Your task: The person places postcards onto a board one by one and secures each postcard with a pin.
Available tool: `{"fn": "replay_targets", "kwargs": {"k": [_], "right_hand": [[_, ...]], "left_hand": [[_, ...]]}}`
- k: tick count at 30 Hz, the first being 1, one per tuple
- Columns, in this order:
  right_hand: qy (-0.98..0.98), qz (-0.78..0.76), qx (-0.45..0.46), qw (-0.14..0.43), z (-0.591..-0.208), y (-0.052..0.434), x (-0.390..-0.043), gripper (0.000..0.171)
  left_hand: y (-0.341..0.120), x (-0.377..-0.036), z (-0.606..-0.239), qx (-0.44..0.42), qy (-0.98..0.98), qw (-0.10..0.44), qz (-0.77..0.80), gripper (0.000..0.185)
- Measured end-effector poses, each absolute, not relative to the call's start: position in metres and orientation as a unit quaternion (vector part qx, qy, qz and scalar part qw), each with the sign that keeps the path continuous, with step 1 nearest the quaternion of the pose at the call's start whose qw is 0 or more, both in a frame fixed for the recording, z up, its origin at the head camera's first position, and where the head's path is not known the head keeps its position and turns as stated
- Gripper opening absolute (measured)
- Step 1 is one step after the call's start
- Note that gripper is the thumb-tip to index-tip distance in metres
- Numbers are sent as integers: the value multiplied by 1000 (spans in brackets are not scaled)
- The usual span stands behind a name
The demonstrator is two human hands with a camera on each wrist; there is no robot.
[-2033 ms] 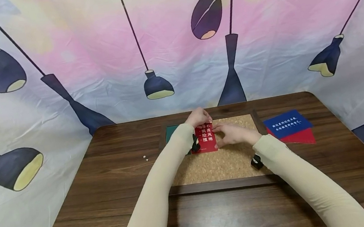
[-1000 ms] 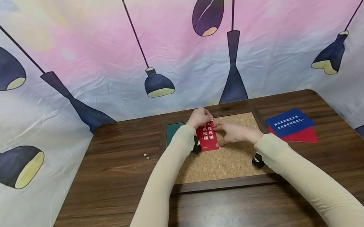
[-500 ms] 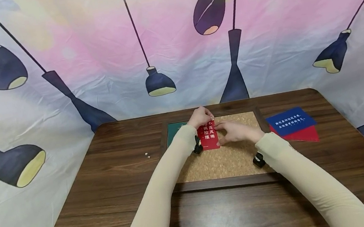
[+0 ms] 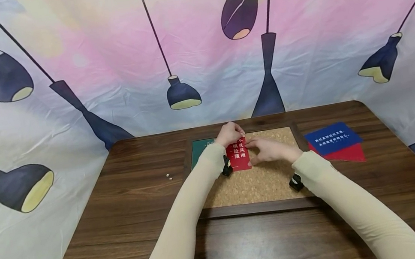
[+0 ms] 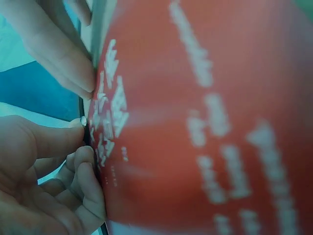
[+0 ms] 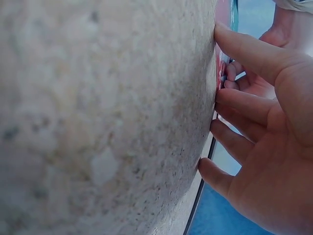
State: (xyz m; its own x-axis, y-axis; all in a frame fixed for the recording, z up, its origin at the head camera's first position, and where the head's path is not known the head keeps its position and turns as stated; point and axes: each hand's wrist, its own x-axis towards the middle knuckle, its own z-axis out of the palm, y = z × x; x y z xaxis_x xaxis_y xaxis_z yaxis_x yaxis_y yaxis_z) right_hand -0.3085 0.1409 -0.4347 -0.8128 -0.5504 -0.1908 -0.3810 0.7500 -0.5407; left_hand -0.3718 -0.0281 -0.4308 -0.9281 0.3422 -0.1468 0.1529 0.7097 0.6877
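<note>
My left hand (image 4: 229, 133) is at the top right corner of a red card (image 4: 240, 160) with white characters. Its thumb and a finger pinch a small white push pin (image 5: 83, 121) right at the card's edge. The red card lies on a framed cork board (image 4: 253, 188), its left part hidden behind my left wrist. My right hand (image 4: 270, 149) has its fingers spread, fingertips against the card's right edge and the bare cork (image 6: 122, 122). Left of the red card, a green card (image 4: 198, 148) lies on the board, partly covered by my forearm.
A blue card (image 4: 331, 138) overlaps another red card (image 4: 352, 153) on the table right of the board. Several small pale pieces (image 4: 169, 177) lie left of it. The board's dark frame (image 4: 260, 207) borders the cork. A patterned curtain (image 4: 204, 43) hangs behind the table.
Both hands stay at the red card's right side. My left wrist has dipped slightly and covers more of the card's left part. The head view has shifted a little.
</note>
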Motion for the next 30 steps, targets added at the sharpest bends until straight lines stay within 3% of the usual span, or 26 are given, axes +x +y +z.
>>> {"fn": "replay_targets", "kwargs": {"k": [21,30], "right_hand": [[916,-253,-258,171,-437,139,-308,72],[918,-254,-256,164,-435,139,-306,72]], "left_hand": [[-41,-373,-436,160,900,148,378,16],[-41,-375,-437,168,904,130,370,15]]}}
